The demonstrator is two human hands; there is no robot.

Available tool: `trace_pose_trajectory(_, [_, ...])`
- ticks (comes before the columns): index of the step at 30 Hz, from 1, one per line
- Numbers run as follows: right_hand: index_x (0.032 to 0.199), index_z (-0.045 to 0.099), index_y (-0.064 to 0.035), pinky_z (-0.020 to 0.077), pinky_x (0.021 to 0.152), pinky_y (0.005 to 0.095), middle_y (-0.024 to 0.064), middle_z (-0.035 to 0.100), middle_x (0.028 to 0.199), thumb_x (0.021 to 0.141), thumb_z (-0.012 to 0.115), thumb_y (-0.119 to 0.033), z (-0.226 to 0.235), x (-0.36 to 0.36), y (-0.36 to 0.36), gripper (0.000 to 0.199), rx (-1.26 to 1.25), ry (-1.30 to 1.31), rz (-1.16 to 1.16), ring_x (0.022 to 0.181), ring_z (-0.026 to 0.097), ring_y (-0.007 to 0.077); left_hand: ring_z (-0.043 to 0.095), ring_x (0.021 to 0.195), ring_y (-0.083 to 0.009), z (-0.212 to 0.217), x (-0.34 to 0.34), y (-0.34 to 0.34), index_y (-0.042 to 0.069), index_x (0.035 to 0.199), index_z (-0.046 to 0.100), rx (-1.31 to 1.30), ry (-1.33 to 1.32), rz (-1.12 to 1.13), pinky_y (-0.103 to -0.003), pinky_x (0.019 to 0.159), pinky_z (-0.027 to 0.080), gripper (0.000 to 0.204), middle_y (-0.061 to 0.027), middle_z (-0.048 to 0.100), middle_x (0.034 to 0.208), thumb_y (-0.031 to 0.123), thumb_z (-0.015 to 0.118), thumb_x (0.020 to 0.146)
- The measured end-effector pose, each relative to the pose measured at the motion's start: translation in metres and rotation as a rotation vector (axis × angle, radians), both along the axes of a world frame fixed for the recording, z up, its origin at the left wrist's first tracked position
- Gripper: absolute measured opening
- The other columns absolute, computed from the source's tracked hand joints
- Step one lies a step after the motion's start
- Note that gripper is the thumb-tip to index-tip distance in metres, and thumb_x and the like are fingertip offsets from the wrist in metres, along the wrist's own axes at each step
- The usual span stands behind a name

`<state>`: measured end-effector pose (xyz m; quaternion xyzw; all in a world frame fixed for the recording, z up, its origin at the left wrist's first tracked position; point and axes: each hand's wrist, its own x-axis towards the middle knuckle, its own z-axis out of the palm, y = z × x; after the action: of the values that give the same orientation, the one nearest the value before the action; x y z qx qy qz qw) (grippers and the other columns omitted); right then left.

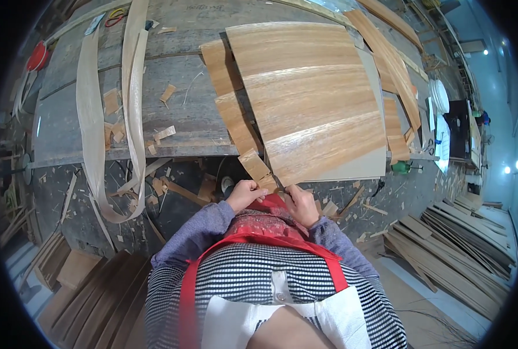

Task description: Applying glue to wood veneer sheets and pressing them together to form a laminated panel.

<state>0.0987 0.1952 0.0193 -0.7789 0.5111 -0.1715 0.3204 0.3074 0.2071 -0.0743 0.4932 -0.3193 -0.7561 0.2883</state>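
Near the front edge of the workbench, my left hand [246, 195] is closed, its fingers pinching the near end of a narrow wood veneer strip [254, 164]. My right hand [302, 205] is closed around a dark, narrow blade-like tool [278, 182] that points up against the near end of the strip; its exact kind is hard to make out. Just beyond both hands lies a large striped veneer sheet [311, 99], reaching slightly over the bench edge. More veneer pieces [236, 119] lie along its left side, and a pale board [358, 168] shows beneath it.
Long pale veneer bands [89, 99] loop over the bench's [177, 128] front edge at left. Small offcuts [167, 93] are scattered about. Brown veneer strips [393, 58] lie at right, near a green-handled tool [403, 167]. Stacked boards [451, 250] stand on the floor at right.
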Motion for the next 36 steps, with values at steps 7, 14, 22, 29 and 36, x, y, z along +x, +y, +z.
trace_pose_trajectory(7, [0.089,0.056,-0.0001,0.048,0.06,0.0447,0.0205,0.059,0.077,0.083,0.062,-0.001,-0.015,0.001,0.013,0.009,-0.091,-0.001,-0.011,0.07,0.061,0.0399,0.064,0.069,-0.0121,0.001,-0.002,0.0,-0.004,0.089,0.067,0.02,0.068,0.006,-0.026,0.066,0.053,0.019,-0.0076,0.069,0.08,0.015,0.069,0.09])
trace_pose_trajectory(14, [0.088,0.055,-0.0009,0.0485,0.06,0.0445,0.0197,0.059,0.077,0.083,0.063,-0.003,-0.008,0.001,0.017,0.01,-0.064,-0.022,-0.073,0.07,0.061,0.0393,0.063,0.069,-0.0119,0.008,0.001,0.003,-0.003,0.089,0.067,0.072,0.043,-0.015,-0.026,0.065,0.052,0.018,-0.0066,0.068,0.081,0.015,0.068,0.091])
trace_pose_trajectory(22, [0.087,0.053,-0.003,0.048,0.061,0.047,0.0187,0.059,0.078,0.084,0.063,-0.007,-0.023,0.0,0.02,0.011,-0.071,0.0,-0.038,0.072,0.061,0.0384,0.062,0.066,-0.0118,0.008,0.012,0.003,-0.001,0.084,0.067,0.02,-0.008,-0.088,-0.027,0.062,0.05,0.02,-0.0056,0.067,0.074,0.019,0.07,0.09])
trace_pose_trajectory(29, [0.094,0.061,-0.0024,0.0502,0.062,0.0386,0.0187,0.062,0.081,0.085,0.068,-0.009,0.02,-0.059,0.048,0.013,0.001,-0.08,-0.205,0.069,0.063,0.0323,0.06,0.06,-0.017,0.077,0.08,-0.069,0.001,0.077,0.068,-0.411,-0.56,-0.704,-0.033,0.062,0.049,0.027,-0.0094,0.065,0.067,0.026,0.069,0.088])
trace_pose_trajectory(36, [0.092,0.059,-0.0001,0.0468,0.058,0.0263,0.0012,0.058,0.073,0.091,0.065,-0.009,0.03,-0.141,0.083,0.01,0.249,-0.299,-0.806,0.064,0.054,0.0081,0.053,0.117,-0.0366,0.043,0.111,-0.213,0.008,0.121,0.061,-0.92,-1.229,0.057,-0.045,0.094,0.047,0.056,-0.0194,0.055,0.129,0.04,0.076,0.077])
